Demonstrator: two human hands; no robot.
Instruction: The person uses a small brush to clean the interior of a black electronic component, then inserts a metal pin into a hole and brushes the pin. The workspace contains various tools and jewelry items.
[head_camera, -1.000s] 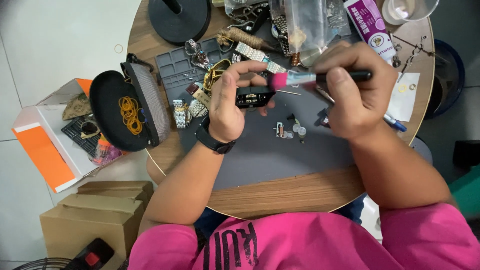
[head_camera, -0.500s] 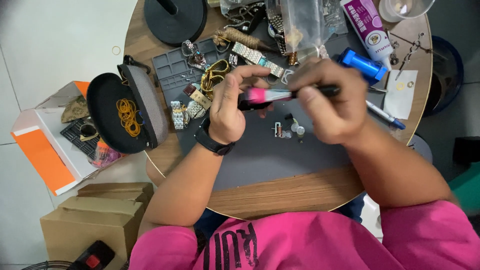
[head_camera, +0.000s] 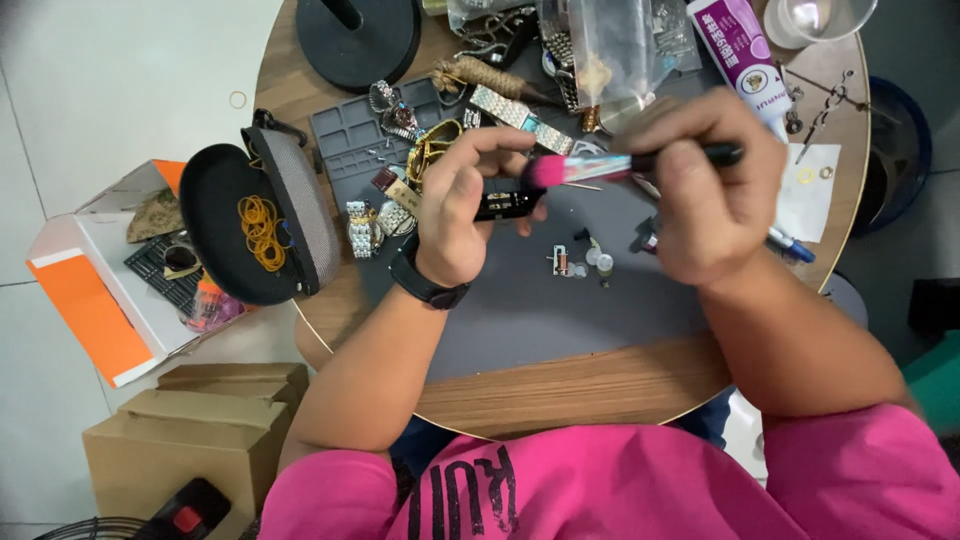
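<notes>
Brush over a small black device above the grey mat

The left hand (head_camera: 462, 205) closes around the small black device (head_camera: 508, 203), fingers hiding most of it; the right hand (head_camera: 712, 190) grips the brush (head_camera: 630, 164), blurred, its handle partly covered; the brush lies nearly level, pink bristles pointing left, just over the device, above the grey mat (head_camera: 520, 320).

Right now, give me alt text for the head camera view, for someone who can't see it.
The left hand holds a small black device while the right hand touches a pink-tipped brush to it, above a grey mat on a cluttered round wooden table.
</notes>
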